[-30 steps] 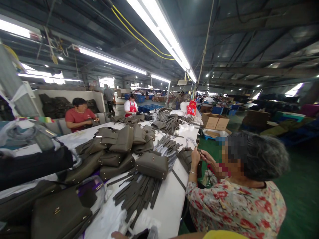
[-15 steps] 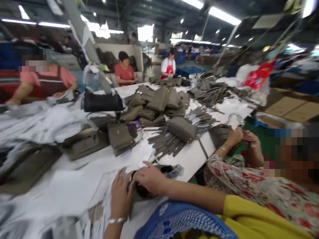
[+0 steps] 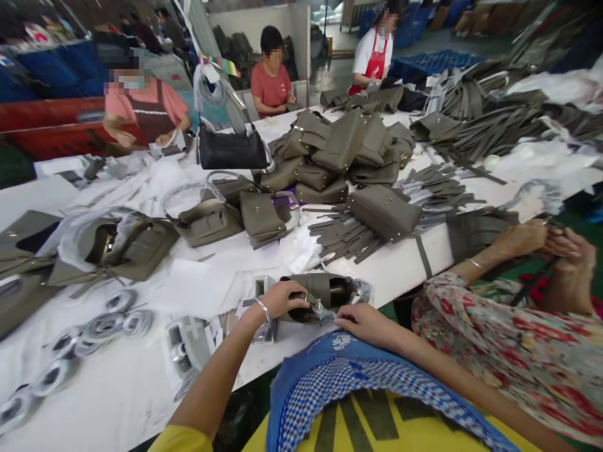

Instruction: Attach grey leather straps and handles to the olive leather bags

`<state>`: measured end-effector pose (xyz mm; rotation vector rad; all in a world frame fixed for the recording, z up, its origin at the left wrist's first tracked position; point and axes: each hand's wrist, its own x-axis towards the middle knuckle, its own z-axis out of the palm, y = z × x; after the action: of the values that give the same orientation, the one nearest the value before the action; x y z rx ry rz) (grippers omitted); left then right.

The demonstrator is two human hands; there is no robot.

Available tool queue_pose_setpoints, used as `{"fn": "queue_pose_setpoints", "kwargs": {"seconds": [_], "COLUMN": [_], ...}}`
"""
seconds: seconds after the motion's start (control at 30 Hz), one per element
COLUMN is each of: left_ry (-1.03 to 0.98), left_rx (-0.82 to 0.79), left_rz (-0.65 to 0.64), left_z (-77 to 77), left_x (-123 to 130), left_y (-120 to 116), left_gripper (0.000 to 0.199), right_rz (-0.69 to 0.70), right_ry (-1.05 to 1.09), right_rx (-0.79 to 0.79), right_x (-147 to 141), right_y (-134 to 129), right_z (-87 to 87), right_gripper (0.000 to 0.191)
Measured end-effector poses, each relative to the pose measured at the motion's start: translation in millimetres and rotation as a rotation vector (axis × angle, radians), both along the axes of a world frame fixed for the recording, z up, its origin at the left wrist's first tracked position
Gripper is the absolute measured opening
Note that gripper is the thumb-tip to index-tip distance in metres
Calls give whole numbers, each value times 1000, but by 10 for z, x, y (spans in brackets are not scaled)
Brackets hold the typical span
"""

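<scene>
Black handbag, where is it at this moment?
In the head view, the black handbag is left of centre, on the far side of the white table, just left of the heap of olive bags.

The left grip (image 3: 288, 299) and right grip (image 3: 358, 321), close together before, have moved apart at the olive bag (image 3: 316, 286)

Yellow shirt (image 3: 414, 430): big dark letter strokes, partly covered, no word I can make out | blue apron (image 3: 293, 383): small white characters at the edge, illegible from here | two olive bags (image 3: 385, 216): tiny gold marks, unreadable | red apron (image 3: 375, 66): faint white print, too small
</scene>
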<state>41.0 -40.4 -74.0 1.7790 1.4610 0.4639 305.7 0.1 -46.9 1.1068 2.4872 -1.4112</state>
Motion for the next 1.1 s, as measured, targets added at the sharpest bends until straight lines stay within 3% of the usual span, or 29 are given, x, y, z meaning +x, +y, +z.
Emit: {"fn": "queue_pose_setpoints", "kwargs": {"seconds": [0.1, 0.17, 0.27, 0.33, 0.47, 0.53, 0.63, 0.73, 0.87, 0.93, 1.1], "left_ry": [-132, -237, -375, -448, -593, -644, -672, -632, -599, -586, -615], "left_rx": [14, 6, -9, -16, -7, 20, 80, 147, 173, 154, 101], "left_rz": [229, 367, 424, 404, 368, 432, 540, 605, 631, 622, 622], "left_z": [50, 77, 118, 164, 292, 346, 382, 363, 293, 265, 218], "left_x": [-88, -103, -48, 19, 166, 240, 355, 465, 574, 602, 624], "left_y": [-4, -28, -96, -151, -226, -233, -221, -211, -227, -239, -248], "left_gripper": [32, 33, 35, 38, 35, 29, 26, 25, 25, 25, 26], "right_rz": [-33, -133, -355, -467, -464, -478, -607, -663, -545, -580, -777], "right_ry": [-18, 100, 413, 611, 754, 782, 879, 946, 761, 713, 866], "right_rx": [7, -153, -486, -597, -634, -649, -720, -743, -707, -707, -733], "right_x": [-31, -118, -327, -477, -713, -794, -871, -894, -876, -873, -881], "right_y": [8, -6, 8, 81, 367, 504, 571, 442, 278, 333, 648], "right_z": [5, -31, -73, -31, 209, 324, 403, 370, 262, 220, 206], "right_gripper": [29, 31, 44, 46, 37, 33, 31, 34, 36, 33, 28]}}
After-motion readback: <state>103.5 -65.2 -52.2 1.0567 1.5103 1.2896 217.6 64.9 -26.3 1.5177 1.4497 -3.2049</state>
